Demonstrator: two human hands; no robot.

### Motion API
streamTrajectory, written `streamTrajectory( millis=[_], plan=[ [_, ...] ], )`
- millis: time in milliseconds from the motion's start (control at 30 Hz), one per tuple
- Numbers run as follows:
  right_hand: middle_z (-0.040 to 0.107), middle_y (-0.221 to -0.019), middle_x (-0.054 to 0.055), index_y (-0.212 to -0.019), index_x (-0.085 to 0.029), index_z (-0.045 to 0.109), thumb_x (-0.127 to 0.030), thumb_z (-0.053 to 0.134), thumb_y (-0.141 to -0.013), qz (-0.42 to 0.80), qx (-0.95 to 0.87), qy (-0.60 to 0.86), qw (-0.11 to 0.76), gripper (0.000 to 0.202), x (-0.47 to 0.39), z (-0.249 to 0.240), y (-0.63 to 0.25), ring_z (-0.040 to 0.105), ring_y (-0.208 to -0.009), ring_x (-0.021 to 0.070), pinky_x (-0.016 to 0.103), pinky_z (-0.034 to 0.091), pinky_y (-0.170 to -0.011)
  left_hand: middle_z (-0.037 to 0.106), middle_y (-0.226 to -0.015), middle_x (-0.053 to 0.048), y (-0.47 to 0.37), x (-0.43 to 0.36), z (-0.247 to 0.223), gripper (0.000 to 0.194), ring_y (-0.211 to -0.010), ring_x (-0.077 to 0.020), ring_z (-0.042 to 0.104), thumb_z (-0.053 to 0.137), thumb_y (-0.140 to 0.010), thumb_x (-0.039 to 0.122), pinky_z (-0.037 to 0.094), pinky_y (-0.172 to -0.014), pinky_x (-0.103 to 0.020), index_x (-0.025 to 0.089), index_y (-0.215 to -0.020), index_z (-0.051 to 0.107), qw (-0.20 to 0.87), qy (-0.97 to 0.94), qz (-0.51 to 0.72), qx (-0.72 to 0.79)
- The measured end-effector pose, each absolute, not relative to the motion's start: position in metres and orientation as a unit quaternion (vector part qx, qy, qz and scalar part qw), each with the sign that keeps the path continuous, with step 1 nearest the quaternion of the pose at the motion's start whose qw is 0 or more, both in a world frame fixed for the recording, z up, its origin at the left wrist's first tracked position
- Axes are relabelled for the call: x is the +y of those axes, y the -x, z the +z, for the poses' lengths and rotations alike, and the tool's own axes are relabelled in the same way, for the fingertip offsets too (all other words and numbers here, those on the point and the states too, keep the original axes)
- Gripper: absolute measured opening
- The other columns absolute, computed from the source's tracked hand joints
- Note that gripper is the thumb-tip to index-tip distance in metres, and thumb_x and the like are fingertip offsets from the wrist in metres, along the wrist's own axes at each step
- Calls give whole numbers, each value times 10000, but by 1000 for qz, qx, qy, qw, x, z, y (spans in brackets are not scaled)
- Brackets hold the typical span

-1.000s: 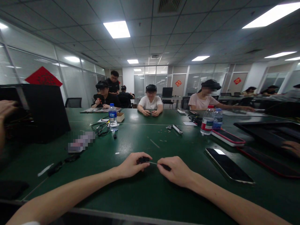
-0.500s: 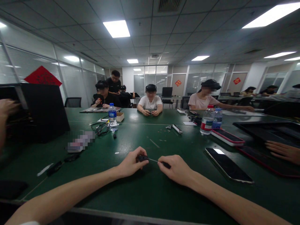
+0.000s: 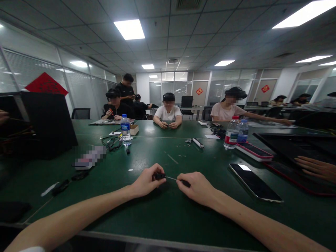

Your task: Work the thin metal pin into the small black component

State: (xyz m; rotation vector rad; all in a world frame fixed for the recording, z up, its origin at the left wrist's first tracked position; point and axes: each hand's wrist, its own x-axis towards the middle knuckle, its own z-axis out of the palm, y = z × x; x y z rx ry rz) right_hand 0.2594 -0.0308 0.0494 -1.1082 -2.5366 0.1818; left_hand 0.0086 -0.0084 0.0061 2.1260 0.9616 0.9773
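My left hand [image 3: 148, 179] is closed around a small black part [image 3: 159, 176] above the green table [image 3: 126, 206]. Facing it, my right hand [image 3: 196, 186] grips a screwdriver [image 3: 172, 178] by its dark handle, which partly shows between the fingers. The thin metal shaft points left and its end meets the black part or lies right beside it; the exact contact is too small to tell. A white scrap [image 3: 130, 170] lies on the table left of my left hand.
A phone [image 3: 256, 182] lies right of my right hand, near another person's hand [image 3: 315, 166]. Bottles [image 3: 231, 133] stand behind it. Further left are a bottle [image 3: 125, 130], cables [image 3: 111, 142] and a black case [image 3: 48, 120]. Several people sit around.
Both my hands hold nearly the same pose. At the far left, another person's hand has pulled back toward the frame edge. The whole view has shifted very slightly.
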Motion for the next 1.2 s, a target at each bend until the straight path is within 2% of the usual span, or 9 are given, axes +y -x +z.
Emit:
streamTrajectory(
  millis=[233,433,1200],
  plan=[
    [704,-771,17,-941,-197,730,-348,448,-994,60,-899,393,180,324,-31,48,-260,624,-640,140,251,456,-651,639,-857,-1,-8,-6,2,245,-710,-136,585,684,-878,339,455,-625,-234,180,-1032,579,232,-824,359,371],
    [706,-759,21,-923,-200,727,-346,461,-983,33,-901,403,159,310,-28,44,-259,637,-652,155,262,445,-660,651,-800,4,-8,-7,1,224,-667,-128,581,678,-889,345,445,-608,-222,170,-1013,616,195,-835,339,387],
    [728,-817,34,-966,-195,743,-317,473,-966,52,-912,376,154,296,-27,45,-262,645,-688,154,245,436,-659,666,-847,-13,-4,-7,-1,247,-701,-142,603,658,-909,357,444,-619,-225,172,-1062,598,187,-855,309,373]
  ],
)
